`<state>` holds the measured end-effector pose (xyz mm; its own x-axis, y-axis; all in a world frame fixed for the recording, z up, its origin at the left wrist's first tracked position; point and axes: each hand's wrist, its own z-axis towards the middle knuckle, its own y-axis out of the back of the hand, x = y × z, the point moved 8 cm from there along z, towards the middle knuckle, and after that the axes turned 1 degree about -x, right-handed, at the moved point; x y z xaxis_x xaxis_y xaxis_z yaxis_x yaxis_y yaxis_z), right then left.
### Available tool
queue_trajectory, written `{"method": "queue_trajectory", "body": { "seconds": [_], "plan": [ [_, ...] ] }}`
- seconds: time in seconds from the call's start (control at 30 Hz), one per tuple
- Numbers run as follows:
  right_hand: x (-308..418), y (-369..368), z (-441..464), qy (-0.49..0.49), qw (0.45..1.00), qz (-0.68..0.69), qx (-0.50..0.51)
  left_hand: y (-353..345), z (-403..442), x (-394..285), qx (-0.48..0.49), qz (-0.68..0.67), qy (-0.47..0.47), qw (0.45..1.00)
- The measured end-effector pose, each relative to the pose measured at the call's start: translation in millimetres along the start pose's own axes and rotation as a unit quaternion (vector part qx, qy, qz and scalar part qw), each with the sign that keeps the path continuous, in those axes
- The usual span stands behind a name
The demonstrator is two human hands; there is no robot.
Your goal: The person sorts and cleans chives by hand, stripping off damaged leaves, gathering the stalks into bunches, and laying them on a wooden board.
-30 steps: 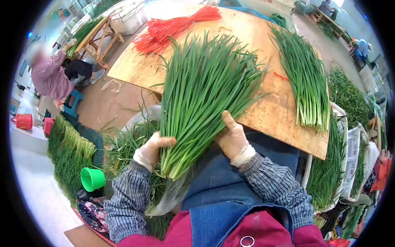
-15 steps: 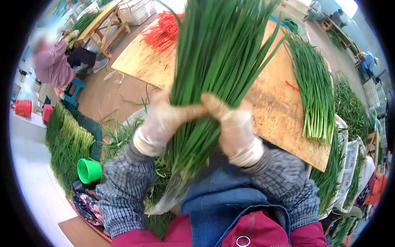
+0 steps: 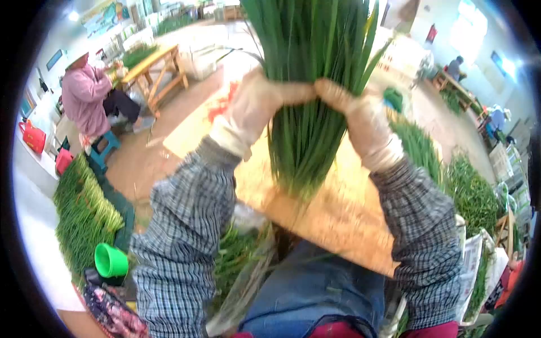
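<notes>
Fingers (image 3: pixel 296 93) on your left hand (image 3: pixel 251 110) and right hand (image 3: pixel 366 124) were wrapped round the bundle of long green leaves (image 3: pixel 304 135), gripping it from both sides, thumb tips just about meeting in front. What had just changed: you'd swung it forward, so it stood upright with the stem ends over the worktop (image 3: pixel 349 217) instead of above your lap. Looked to me like that put the ends in line with the wood, though blur meant I couldn't tell if they touched. A second earlier it was slanted, hands apart low on the stems. Past it, your left hand now partly hid the red strips (image 3: pixel 221 101), and more of the far room showed.
</notes>
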<state>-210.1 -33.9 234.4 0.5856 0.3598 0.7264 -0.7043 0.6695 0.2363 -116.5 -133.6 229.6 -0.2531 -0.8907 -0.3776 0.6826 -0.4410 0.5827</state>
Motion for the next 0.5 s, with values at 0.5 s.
{"method": "queue_trajectory", "body": {
  "seconds": [0.5],
  "plan": [
    [50,6,64,-0.009,0.984,0.162,0.08,-1,59,-20,-0.111,-0.31,0.108,0.938]
  ]
}}
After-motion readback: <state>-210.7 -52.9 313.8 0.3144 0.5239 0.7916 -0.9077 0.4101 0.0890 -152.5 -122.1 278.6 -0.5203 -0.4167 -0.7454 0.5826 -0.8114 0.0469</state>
